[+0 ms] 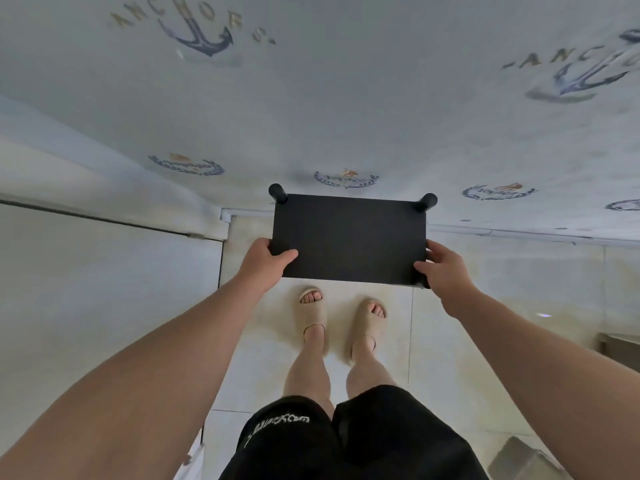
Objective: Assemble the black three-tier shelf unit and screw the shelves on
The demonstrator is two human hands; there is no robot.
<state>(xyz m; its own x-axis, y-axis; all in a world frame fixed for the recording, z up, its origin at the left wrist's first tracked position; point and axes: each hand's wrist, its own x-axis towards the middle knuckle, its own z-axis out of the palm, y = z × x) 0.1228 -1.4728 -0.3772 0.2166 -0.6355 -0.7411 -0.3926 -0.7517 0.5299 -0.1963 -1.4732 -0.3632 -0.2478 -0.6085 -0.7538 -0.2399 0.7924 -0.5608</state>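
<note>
The black shelf unit (349, 237) is held flat above the floor (436, 341), long axis left to right. The left hand (263, 261) and right hand (446, 268) curl fingers round its short ends. The sheet (346, 98) beyond reads "ANCHOR".

A pale tiled floor (450, 341) is filling the lower half of the frame, with thin grey joints running between the tiles. Two feet in beige slippers (311, 317) are standing on it at the centre, side by side. In the lower right corner a grey, blurred object (523, 459) is lying on the tiles. A wide surface under a white cloth (346, 116) is taking the upper half; blue anchors (201, 36) and small wreath emblems (187, 165) are showing on the cloth. The black shelf unit (349, 237) is appearing over the border between cloth and floor; whether it is touching either one cannot be told.
</note>
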